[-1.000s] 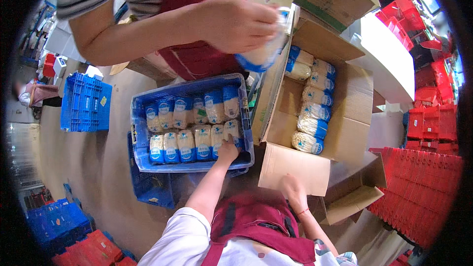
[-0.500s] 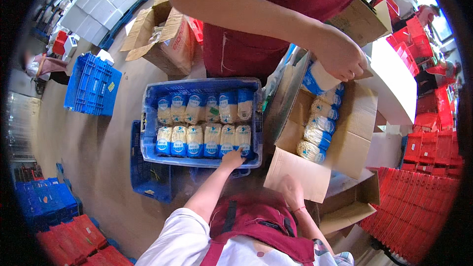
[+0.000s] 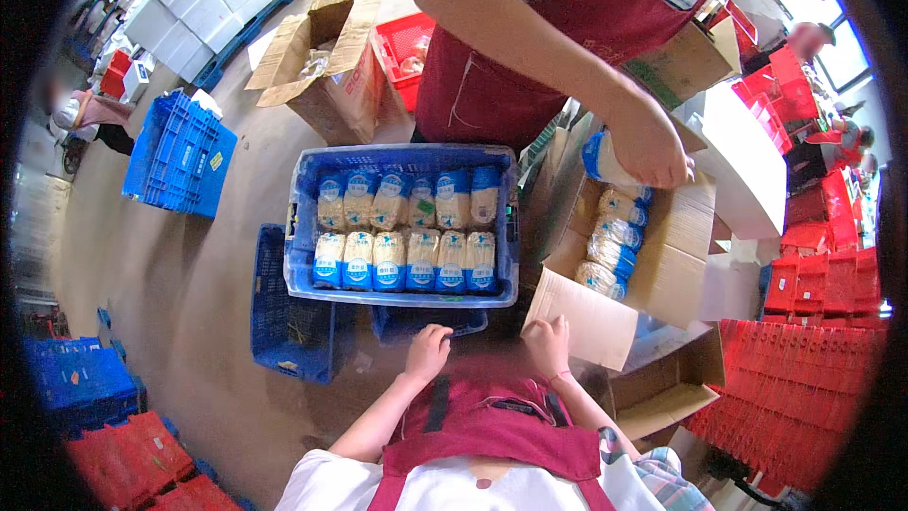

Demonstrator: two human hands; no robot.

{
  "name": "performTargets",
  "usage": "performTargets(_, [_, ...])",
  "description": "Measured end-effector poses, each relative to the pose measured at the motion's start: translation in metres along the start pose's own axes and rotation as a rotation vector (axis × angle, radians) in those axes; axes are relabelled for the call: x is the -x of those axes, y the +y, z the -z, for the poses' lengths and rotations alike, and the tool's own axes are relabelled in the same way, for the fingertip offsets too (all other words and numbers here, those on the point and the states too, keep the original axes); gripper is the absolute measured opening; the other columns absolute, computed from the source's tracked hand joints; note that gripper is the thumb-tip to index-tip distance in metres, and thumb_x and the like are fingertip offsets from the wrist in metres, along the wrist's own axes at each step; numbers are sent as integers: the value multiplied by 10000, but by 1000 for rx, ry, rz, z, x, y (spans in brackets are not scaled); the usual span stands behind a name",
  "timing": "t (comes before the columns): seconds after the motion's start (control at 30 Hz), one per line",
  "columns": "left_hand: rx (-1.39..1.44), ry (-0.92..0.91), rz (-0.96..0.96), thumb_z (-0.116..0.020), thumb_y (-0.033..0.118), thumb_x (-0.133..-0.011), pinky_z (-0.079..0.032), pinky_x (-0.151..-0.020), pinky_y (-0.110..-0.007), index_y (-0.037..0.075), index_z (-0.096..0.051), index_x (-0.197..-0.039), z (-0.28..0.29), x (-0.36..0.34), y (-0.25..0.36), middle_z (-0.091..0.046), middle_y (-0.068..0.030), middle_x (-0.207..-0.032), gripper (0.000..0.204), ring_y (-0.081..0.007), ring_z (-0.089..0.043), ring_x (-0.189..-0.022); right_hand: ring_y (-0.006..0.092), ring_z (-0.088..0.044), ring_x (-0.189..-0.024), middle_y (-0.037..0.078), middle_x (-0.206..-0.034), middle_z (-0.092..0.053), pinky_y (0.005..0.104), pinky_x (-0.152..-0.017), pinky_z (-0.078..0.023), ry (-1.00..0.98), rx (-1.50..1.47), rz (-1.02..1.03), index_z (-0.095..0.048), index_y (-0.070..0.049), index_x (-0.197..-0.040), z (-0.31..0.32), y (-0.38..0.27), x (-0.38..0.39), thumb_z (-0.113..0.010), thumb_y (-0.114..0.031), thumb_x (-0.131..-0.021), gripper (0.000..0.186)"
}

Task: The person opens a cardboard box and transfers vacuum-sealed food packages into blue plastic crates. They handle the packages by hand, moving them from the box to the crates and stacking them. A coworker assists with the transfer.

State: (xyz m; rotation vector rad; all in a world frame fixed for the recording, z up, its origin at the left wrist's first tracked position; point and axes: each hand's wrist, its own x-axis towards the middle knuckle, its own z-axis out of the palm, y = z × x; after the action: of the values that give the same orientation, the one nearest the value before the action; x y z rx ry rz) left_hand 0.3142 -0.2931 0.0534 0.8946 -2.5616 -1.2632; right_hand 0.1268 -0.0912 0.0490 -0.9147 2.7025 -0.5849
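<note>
A blue plastic crate holds two rows of blue-and-clear packs of what look like enoki mushrooms. My left hand is just off the crate's near side, fingers curled in and nothing visible in them. At the near corner of an open cardboard box's flap, my right hand is closed on the edge with its thumb up. More such packs lie in a row inside that box. Across from me, a co-worker's hand holds another pack over the box.
Under and beside the crate is another blue crate. An open carton and a red crate stand beyond. Red crates are stacked at right; an open box sits below the flap. A blue crate stack stands left.
My left hand has left a pack in the near row and drawn back toward me, out of the crate. My right hand stays at the flap, its thumb now raised. The view has shifted slightly.
</note>
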Motion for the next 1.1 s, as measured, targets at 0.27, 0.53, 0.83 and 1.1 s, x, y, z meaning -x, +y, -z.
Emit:
performTargets(0.27, [-56, -170, 112, -587, 151, -804, -508, -756, -361, 54, -629, -999, 15, 33, -35, -636, -128, -938, 222, -281, -633, -839, 478, -296, -1247, 349, -1280, -370, 509, -1089, -200, -152, -129, -188, -584, -124, -1097, 2, -14, -8, -664, -289, -738, 403])
performTargets(0.53, [-102, -271, 163, -594, 177, -789, -496, -781, -402, 56, -634, -1000, 32, 19, -48, -649, -159, -930, 246, -318, -626, -886, 484, -245, -1295, 323, -1365, -306, 482, -1104, -199, -82, -66, -244, -553, -125, -1154, -1, -27, -1, -661, -282, -760, 437])
performTargets(0.83, [-119, -432, 94, -575, 186, -801, -476, -841, -393, 35, -621, -1040, 28, -13, -22, -642, -169, -1015, 286, -322, -612, -956, 403, -423, -1185, 217, -1266, -482, 439, -1019, -348, 71, -177, -170, -584, -65, -1102, 0, 0, 8, -610, -201, -788, 343])
performTargets(1.1, [-171, -446, 30, -609, 156, -809, -498, -780, -367, 50, -616, -1055, 4, -38, 16, -650, -144, -956, 268, -282, -633, -880, 352, -523, -1017, 177, -1006, -598, 416, -901, -420, 55, -219, -209, -578, -42, -1089, 38, 68, -42, -564, -151, -842, 270])
